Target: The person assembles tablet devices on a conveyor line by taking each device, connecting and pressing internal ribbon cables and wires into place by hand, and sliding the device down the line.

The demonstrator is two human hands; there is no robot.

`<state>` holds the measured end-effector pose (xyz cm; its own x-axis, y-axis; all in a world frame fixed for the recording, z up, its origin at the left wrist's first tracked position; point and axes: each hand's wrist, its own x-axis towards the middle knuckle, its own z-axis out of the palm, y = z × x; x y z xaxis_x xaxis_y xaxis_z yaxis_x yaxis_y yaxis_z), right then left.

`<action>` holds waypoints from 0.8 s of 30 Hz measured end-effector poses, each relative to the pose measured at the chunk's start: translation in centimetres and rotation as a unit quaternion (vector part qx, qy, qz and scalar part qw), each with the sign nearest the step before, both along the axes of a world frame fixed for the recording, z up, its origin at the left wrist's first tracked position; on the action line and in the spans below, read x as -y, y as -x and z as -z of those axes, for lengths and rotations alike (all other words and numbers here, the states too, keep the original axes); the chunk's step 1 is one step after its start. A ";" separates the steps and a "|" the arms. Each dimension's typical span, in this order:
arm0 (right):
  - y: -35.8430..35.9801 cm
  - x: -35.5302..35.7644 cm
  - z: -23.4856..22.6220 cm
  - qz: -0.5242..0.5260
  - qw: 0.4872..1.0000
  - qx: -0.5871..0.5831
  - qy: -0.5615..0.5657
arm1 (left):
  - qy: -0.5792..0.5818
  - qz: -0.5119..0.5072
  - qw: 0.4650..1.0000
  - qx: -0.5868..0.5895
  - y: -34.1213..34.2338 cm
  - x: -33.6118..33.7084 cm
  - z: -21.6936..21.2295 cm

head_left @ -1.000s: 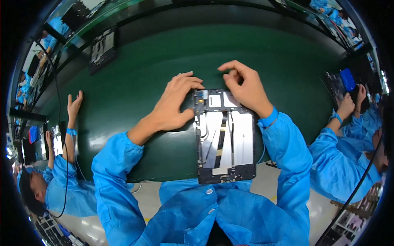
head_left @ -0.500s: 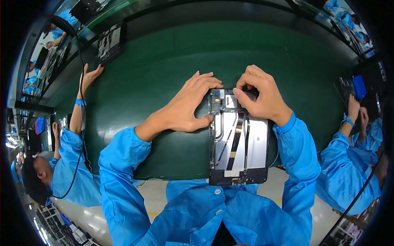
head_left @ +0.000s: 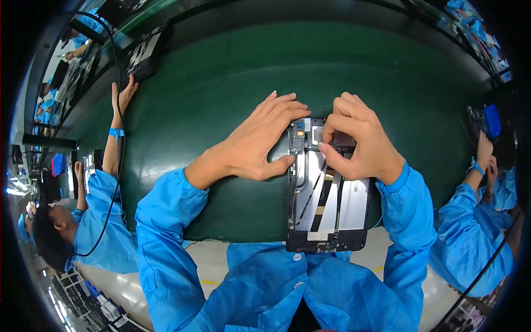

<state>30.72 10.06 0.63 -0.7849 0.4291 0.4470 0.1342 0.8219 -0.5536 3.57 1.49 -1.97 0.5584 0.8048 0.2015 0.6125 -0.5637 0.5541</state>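
Tablet beneath right hand

Left arm: your forearm slants up and rightward.
Left wrist: nearly in line with your forearm.
Left hand: palm down, your fingers extended, thumb spread apart.
Right arm: your forearm slants up and leftward.
Right hand: your fingers curled, thumb tip near index fingertip; contact unconfirmed.
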 end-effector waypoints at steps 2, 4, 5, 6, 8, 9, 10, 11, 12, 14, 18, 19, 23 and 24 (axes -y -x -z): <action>0.0 0.1 -0.1 -0.003 1.000 0.002 -0.004 | -0.004 -0.005 1.000 -0.010 -0.2 0.1 0.1; 0.0 0.2 -0.2 -0.011 1.000 0.014 -0.005 | -0.011 -0.012 1.000 -0.021 -0.3 0.1 0.1; 0.0 0.2 -0.2 -0.011 1.000 0.013 -0.005 | -0.011 -0.012 1.000 -0.022 -0.2 0.1 0.2; 0.0 0.3 -0.2 -0.015 1.000 0.014 -0.004 | -0.014 -0.005 1.000 -0.019 0.0 0.0 0.2; 0.0 0.3 -0.1 -0.018 1.000 0.014 -0.003 | -0.016 0.003 1.000 -0.015 0.1 0.0 0.3; -0.1 0.2 -0.2 -0.018 1.000 0.022 -0.007 | -0.017 0.005 1.000 -0.015 0.2 -0.1 0.2; -0.1 0.2 -0.2 -0.019 0.999 0.030 -0.011 | -0.019 0.007 1.000 -0.015 0.2 -0.1 0.2; -0.1 0.2 -0.2 -0.018 0.999 0.031 -0.010 | -0.018 0.007 1.000 -0.014 0.1 -0.1 0.2; -0.1 0.2 -0.2 -0.019 0.999 0.034 -0.012 | -0.016 0.002 1.000 -0.019 0.0 0.0 0.2; -0.1 0.4 -0.2 -0.019 0.999 0.038 -0.012 | -0.014 -0.003 1.000 -0.023 -0.1 0.1 0.2; -0.1 0.5 -0.2 -0.009 0.999 0.046 -0.011 | -0.010 -0.017 1.000 -0.024 -0.2 0.1 0.3; -0.1 0.5 -0.3 -0.007 0.999 0.048 -0.009 | -0.010 -0.022 0.999 -0.025 -0.3 0.2 0.4; 0.1 0.4 0.0 -0.007 0.999 0.041 -0.018 | -0.002 -0.030 0.999 -0.022 -0.5 0.3 0.1; 0.1 0.5 0.2 0.002 0.999 0.035 -0.020 | 0.001 -0.032 0.999 -0.022 -0.6 0.4 0.1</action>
